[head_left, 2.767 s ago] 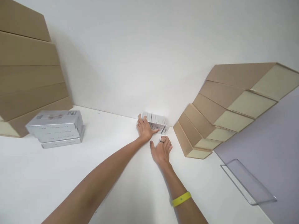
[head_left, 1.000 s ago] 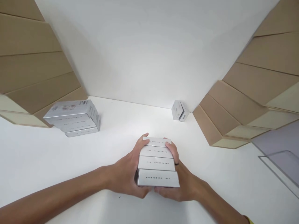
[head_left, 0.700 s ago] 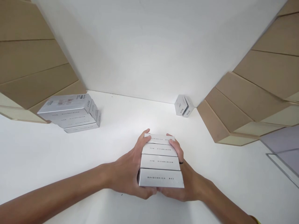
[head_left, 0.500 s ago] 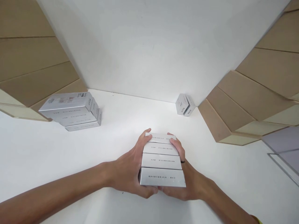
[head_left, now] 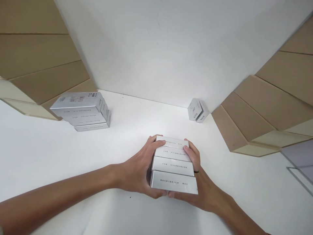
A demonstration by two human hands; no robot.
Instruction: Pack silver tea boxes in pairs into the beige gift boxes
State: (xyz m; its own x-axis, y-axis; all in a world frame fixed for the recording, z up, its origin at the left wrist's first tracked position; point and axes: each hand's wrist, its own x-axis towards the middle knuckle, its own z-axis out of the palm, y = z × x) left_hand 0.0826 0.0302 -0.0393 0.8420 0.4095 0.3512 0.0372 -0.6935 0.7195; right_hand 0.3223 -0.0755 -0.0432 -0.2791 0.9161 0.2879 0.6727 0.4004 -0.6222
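Between my two hands is a row of several small silver-white cartons [head_left: 174, 166] with dark print on their narrow sides. My left hand [head_left: 140, 168] is closed round the left side, one digit over the far carton and another under the near one. On the right side my right hand [head_left: 195, 174], with a dark band at its base, grips the same cartons. The fingertips of both hands come close together below the near carton. Farther left, a pile of similar silver cartons [head_left: 81, 112] stands on the white surface [head_left: 127, 130].
Two small silver cartons [head_left: 197, 110] stand against the white back wall [head_left: 156, 49] near the right corner. Large brown cardboard boxes [head_left: 41, 52] are stacked at the left, and more brown boxes [head_left: 254, 111] line the right. A glass-like edge [head_left: 299, 179] shows at far right.
The view has shifted slightly, so the boxes appear a little farther right. Both hands still hold the cartons, and the row is slightly more tilted in view.
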